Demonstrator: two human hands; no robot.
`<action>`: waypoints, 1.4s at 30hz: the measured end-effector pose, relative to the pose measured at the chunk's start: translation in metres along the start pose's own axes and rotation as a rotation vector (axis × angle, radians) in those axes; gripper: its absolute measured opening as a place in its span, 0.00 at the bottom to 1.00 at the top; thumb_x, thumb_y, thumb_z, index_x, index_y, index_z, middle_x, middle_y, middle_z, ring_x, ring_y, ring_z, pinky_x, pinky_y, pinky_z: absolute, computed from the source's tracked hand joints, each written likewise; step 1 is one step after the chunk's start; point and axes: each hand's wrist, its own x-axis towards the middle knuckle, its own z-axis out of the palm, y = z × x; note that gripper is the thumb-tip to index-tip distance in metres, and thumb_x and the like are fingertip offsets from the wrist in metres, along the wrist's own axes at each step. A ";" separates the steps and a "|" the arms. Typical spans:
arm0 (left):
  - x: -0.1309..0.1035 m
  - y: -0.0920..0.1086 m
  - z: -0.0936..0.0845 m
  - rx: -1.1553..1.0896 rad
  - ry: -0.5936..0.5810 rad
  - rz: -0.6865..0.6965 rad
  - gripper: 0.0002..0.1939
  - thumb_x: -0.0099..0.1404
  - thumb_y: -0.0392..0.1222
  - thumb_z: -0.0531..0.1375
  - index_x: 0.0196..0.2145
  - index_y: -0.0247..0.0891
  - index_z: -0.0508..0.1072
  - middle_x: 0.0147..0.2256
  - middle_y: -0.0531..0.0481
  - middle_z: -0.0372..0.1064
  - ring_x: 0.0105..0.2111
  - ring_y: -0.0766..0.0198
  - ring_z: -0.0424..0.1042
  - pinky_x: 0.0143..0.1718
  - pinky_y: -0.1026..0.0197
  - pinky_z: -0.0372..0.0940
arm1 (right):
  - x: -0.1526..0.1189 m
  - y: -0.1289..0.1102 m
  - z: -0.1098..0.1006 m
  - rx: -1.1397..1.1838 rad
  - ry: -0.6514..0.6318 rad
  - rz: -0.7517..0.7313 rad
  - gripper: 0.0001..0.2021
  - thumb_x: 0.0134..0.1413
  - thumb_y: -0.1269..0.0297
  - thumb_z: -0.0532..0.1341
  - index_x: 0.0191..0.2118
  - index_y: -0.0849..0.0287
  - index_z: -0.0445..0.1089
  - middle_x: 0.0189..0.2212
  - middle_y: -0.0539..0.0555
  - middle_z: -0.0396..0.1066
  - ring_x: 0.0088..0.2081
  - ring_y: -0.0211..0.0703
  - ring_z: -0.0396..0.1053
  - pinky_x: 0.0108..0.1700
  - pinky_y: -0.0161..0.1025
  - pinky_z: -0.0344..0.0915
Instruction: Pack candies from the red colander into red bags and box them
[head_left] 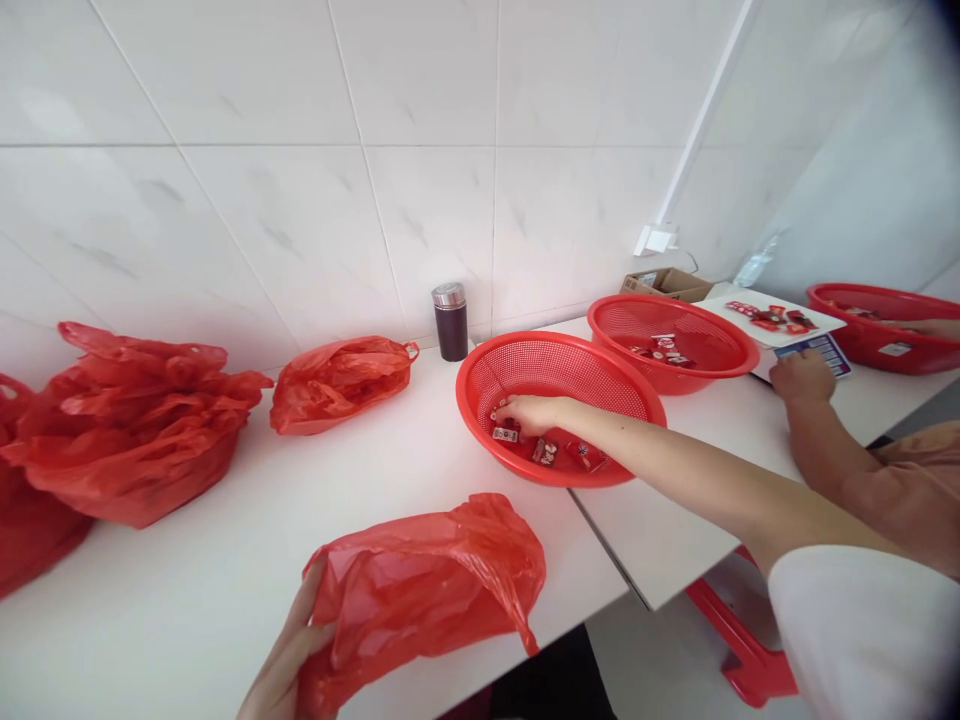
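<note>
My left hand (289, 650) grips the left rim of an open red plastic bag (420, 590) at the front edge of the white table (187, 600). My right hand (527, 414) reaches down into the nearest red basket (600, 365), its fingers bent at some small wrapped packets (505, 434) on the left of the basket floor. What its fingertips hold, if anything, is hidden. More small red packets (585, 457) lie in the basket below my forearm.
Filled-looking red bags (142, 440) and a smaller red bag (341, 385) stand at left. A dark tumbler (452, 325) is by the wall. Rightward are a second basket (675, 335), a scale with packets (772, 318), a third basket (885, 340) and another person's hand (804, 378).
</note>
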 end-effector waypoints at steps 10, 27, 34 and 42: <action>-0.012 0.001 0.025 -0.011 -0.040 0.038 0.36 0.56 0.30 0.60 0.61 0.51 0.64 0.57 0.49 0.68 0.38 0.64 0.76 0.32 0.67 0.72 | -0.063 -0.062 -0.056 0.586 -0.065 -0.224 0.16 0.51 0.63 0.65 0.47 0.57 0.67 0.39 0.53 0.72 0.36 0.41 0.73 0.39 0.38 0.69; -0.009 -0.002 0.009 0.487 -0.223 0.302 0.35 0.61 0.45 0.60 0.65 0.57 0.57 0.67 0.56 0.48 0.67 0.55 0.47 0.65 0.52 0.46 | -0.097 -0.125 0.012 0.107 -0.008 -0.356 0.20 0.61 0.70 0.54 0.57 0.47 0.66 0.51 0.53 0.72 0.48 0.44 0.71 0.49 0.41 0.66; -0.022 0.001 0.011 0.648 -0.179 0.449 0.30 0.63 0.54 0.59 0.62 0.56 0.61 0.65 0.54 0.56 0.67 0.52 0.47 0.66 0.46 0.41 | -0.089 -0.034 -0.034 -0.180 -0.071 0.414 0.48 0.46 0.45 0.65 0.70 0.50 0.43 0.66 0.67 0.48 0.48 0.62 0.71 0.44 0.51 0.67; -0.017 -0.001 0.000 0.713 -0.056 0.444 0.36 0.62 0.58 0.58 0.65 0.60 0.52 0.68 0.60 0.45 0.68 0.53 0.40 0.67 0.45 0.37 | -0.077 -0.009 0.013 -0.187 -0.210 0.436 0.45 0.46 0.52 0.65 0.68 0.42 0.45 0.61 0.67 0.52 0.41 0.58 0.72 0.35 0.44 0.64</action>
